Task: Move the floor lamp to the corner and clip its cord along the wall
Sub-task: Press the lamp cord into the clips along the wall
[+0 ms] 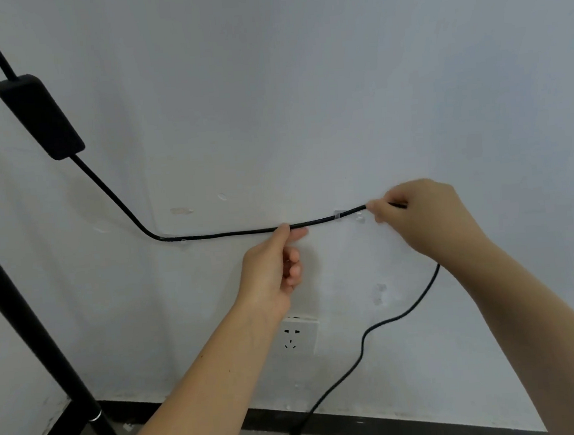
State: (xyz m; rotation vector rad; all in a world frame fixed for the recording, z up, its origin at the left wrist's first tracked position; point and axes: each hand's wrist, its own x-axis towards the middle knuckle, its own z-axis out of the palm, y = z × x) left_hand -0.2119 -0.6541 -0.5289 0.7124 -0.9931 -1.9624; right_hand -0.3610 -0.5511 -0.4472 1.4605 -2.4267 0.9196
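Observation:
The lamp's black cord (232,234) runs along the white wall, down from a black inline box (40,117) at upper left. It passes through one clear clip (177,240) and a second clear clip (338,215). My left hand (272,270) pinches the cord between the two clips. My right hand (426,216) grips the cord just right of the second clip. From there the loose end (364,341) hangs down to the floor. The black lamp pole (29,326) stands in the corner at left.
A white wall socket (296,335) sits below my left hand with nothing plugged in. A dark skirting strip (415,420) runs along the bottom of the wall above the grey floor. A few old adhesive marks (379,292) dot the wall.

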